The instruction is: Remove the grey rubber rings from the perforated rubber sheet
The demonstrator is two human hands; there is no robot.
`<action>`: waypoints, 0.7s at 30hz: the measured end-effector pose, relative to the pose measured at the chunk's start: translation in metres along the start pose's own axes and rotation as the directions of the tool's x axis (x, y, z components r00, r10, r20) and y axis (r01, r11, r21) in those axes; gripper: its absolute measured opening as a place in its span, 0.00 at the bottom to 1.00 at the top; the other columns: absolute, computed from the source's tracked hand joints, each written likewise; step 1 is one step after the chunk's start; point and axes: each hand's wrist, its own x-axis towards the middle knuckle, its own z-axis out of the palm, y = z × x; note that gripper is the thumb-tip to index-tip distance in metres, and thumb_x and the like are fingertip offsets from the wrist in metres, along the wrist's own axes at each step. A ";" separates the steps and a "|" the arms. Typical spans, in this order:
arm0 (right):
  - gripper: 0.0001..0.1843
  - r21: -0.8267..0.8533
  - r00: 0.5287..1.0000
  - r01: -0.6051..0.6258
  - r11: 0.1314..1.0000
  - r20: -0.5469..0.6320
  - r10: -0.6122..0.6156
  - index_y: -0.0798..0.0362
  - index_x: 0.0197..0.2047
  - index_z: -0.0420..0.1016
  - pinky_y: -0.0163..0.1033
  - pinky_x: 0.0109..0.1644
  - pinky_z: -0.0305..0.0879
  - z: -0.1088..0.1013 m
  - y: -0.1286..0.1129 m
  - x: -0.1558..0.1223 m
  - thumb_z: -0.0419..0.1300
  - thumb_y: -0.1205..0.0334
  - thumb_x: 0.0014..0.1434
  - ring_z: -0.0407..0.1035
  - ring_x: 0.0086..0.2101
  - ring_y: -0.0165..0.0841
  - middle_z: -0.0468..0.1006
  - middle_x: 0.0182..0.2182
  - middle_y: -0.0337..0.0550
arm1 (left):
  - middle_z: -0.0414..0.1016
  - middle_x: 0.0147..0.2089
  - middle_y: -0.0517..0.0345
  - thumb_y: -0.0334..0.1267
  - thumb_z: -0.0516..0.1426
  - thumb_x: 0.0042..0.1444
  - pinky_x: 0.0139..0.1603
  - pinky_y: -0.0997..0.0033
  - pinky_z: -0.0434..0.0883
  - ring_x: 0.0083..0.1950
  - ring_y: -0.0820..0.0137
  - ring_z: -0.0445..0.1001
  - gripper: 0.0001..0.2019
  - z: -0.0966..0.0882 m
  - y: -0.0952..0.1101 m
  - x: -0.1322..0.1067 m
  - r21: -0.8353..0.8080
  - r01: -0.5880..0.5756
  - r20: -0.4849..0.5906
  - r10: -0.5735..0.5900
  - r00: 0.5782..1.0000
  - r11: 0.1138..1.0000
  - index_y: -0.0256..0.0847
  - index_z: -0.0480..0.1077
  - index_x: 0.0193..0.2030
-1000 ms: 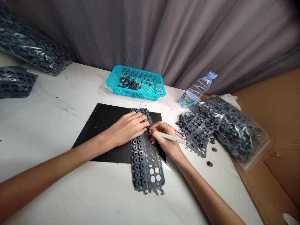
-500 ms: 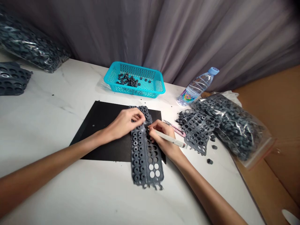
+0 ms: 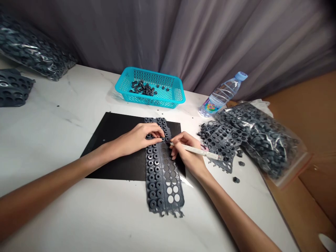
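Note:
A long grey rubber strip (image 3: 160, 175) studded with small rings lies across a black mat (image 3: 115, 140) on the white table. Its right columns show several empty holes. My left hand (image 3: 143, 136) rests on the strip's upper part, fingers curled and pinching at a ring. My right hand (image 3: 185, 150) is closed around a slim white pen-like tool (image 3: 196, 151), its tip touching the strip beside my left fingertips.
A turquoise basket (image 3: 173, 99) holding loose grey rings stands behind the mat. A water bottle (image 3: 223, 94), a used rubber strip (image 3: 220, 140), a pink cutter, and a clear bag of rings (image 3: 265, 140) lie at right. Another bag (image 3: 31, 52) and strips (image 3: 13, 87) are far left.
My right hand shifted slightly right and the tool tilted lower. My left fingers moved a little up the strip. The view drifted slightly.

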 end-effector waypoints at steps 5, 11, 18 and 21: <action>0.06 -0.005 0.999 0.011 1.000 0.053 -0.011 0.52 0.39 0.75 0.32 0.26 0.72 0.001 -0.002 0.001 0.66 0.59 0.65 0.72 0.22 0.28 0.78 0.26 0.36 | 0.82 0.53 0.53 0.39 0.59 0.75 0.58 0.65 0.76 0.54 0.64 0.82 0.08 0.000 -0.001 -0.002 0.112 -0.052 0.021 0.050 0.999 0.992 0.42 0.80 0.50; 0.07 -0.024 0.998 0.011 1.000 0.066 -0.010 0.52 0.40 0.75 0.33 0.27 0.73 0.001 -0.001 0.001 0.66 0.58 0.66 0.72 0.24 0.29 0.78 0.28 0.37 | 0.81 0.55 0.54 0.38 0.59 0.75 0.60 0.64 0.75 0.56 0.64 0.81 0.08 0.001 -0.004 -0.004 0.140 -0.049 0.030 0.046 0.999 0.989 0.42 0.80 0.52; 0.06 -0.023 0.997 0.027 0.999 0.078 -0.025 0.52 0.40 0.75 0.32 0.28 0.73 0.001 0.002 0.001 0.65 0.59 0.67 0.72 0.24 0.28 0.78 0.29 0.37 | 0.81 0.55 0.53 0.38 0.58 0.76 0.62 0.63 0.75 0.57 0.63 0.81 0.08 0.001 -0.004 -0.004 0.144 -0.050 0.039 0.044 0.998 0.988 0.42 0.80 0.53; 0.06 -0.031 0.997 0.027 0.999 0.080 -0.025 0.51 0.40 0.75 0.32 0.28 0.73 0.001 0.002 0.002 0.65 0.59 0.68 0.72 0.25 0.29 0.78 0.29 0.37 | 0.81 0.55 0.52 0.39 0.58 0.76 0.61 0.62 0.75 0.56 0.63 0.81 0.09 0.001 -0.004 -0.004 0.148 -0.057 0.044 0.052 0.998 0.987 0.42 0.80 0.53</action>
